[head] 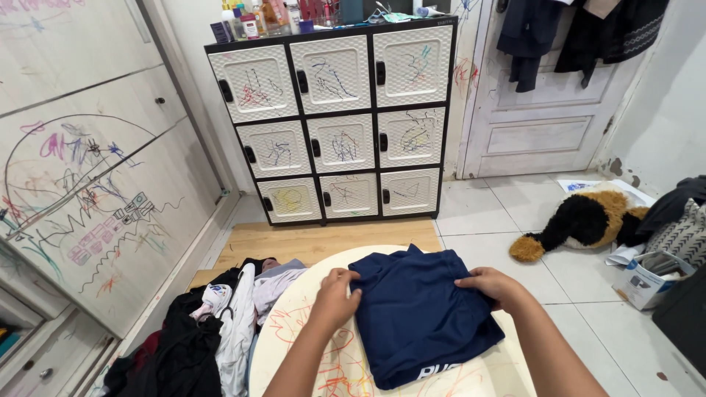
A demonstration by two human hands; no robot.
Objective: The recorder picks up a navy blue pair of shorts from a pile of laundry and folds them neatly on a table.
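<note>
A folded navy blue garment [419, 323] lies on a round cream table [294, 331] covered in crayon scribbles. My left hand [334, 294] pinches the garment's upper left edge. At the upper right edge my right hand [489, 285] grips the cloth. Both hands rest on the table surface, with the garment between them.
A heap of black, white and grey clothes [213, 323] lies left of the table on a wooden board [323, 239]. A scribbled nine-door cabinet [338, 121] stands ahead. A plush toy [581, 220], a bag and a small box [643, 279] sit on the tiled floor at right.
</note>
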